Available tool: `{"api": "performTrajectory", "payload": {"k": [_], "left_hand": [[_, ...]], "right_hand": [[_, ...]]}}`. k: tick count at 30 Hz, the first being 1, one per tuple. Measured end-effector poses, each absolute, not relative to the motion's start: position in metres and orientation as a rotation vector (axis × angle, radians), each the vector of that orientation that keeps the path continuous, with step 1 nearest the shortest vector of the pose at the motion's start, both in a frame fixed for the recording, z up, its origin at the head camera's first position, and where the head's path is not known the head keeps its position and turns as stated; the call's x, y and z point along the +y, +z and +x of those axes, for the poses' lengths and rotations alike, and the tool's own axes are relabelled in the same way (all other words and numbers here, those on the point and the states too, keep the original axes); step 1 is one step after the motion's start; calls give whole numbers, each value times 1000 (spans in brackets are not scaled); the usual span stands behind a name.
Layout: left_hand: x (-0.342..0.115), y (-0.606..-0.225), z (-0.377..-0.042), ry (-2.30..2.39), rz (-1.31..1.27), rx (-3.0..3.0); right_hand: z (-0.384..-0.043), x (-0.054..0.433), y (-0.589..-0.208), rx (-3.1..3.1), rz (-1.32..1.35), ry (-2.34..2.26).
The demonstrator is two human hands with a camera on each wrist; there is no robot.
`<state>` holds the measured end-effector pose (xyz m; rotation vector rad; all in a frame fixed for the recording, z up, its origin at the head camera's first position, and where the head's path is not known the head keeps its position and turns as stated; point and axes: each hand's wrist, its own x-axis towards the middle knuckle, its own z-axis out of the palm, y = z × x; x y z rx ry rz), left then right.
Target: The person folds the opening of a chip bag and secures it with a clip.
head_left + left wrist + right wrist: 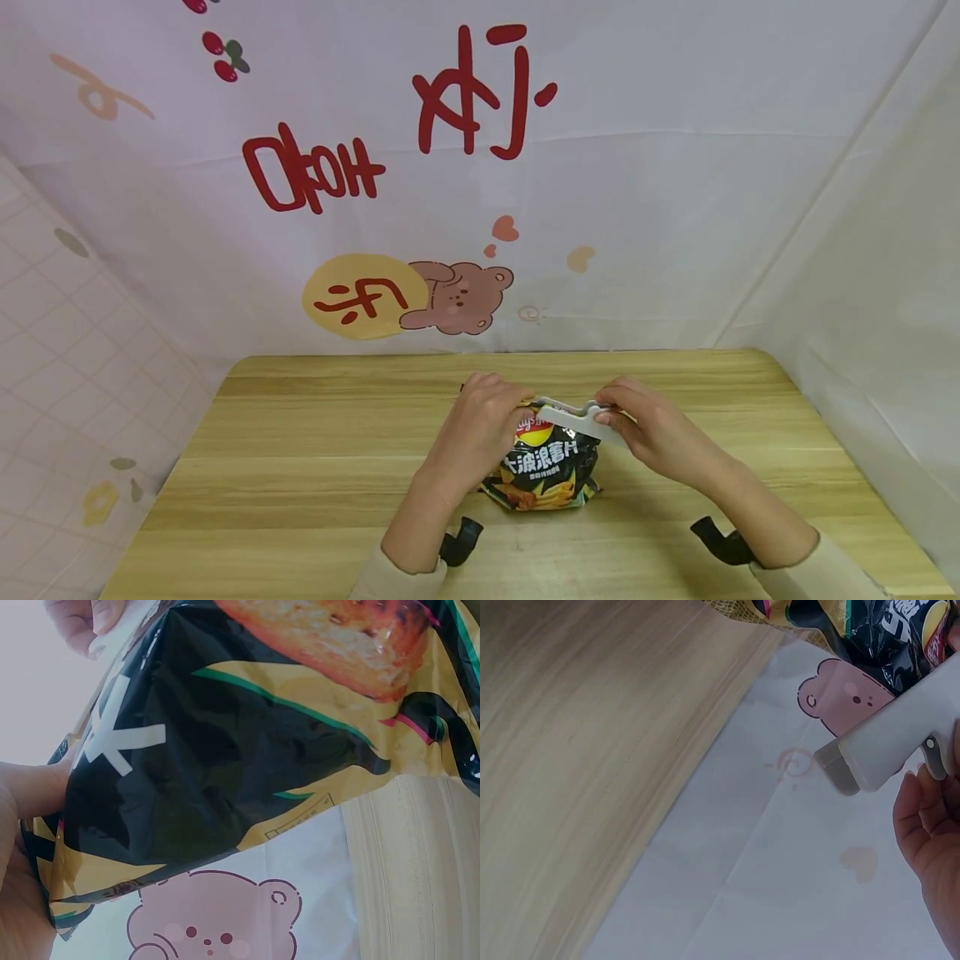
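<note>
A black Lay's chip bag (551, 471) stands in the middle of the table, its printed front facing me. My left hand (486, 425) grips the bag's upper left corner, the thumb in front in the left wrist view. Across the top edge lies a long white bag clip (573, 420), which overlaps the bag's mouth. My right hand (656, 429) holds the clip near its right end, thumb below and fingers above. In the right wrist view the clip (904, 724) shows a grey end piece and a small grey hinged lever by the fingertips. The bag's back is hidden.
The wooden table (315, 467) has rounded back corners. A white cloth wall (637, 208) with red characters and a bear print stands behind it, with cloth sides left and right. Black wrist camera mounts (461, 542) sit under both forearms.
</note>
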<state>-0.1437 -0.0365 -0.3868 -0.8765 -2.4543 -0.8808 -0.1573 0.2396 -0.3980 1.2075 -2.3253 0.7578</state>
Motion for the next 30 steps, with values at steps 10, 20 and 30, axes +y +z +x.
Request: {"api": "performTrajectory", "payload": {"k": [10,20,30], "left_hand": [[-35,-387,-144,-853,-891,-2432],[-36,-387,-144,-848,-879,-2454],[-38,-385,-143,-845,-872,-2488]], "right_hand": [[-158,241,-394,-2310,1208,730],[-159,233,-392,-2287,1212,697],[-159,227,-390,-2279,1234,702]]}}
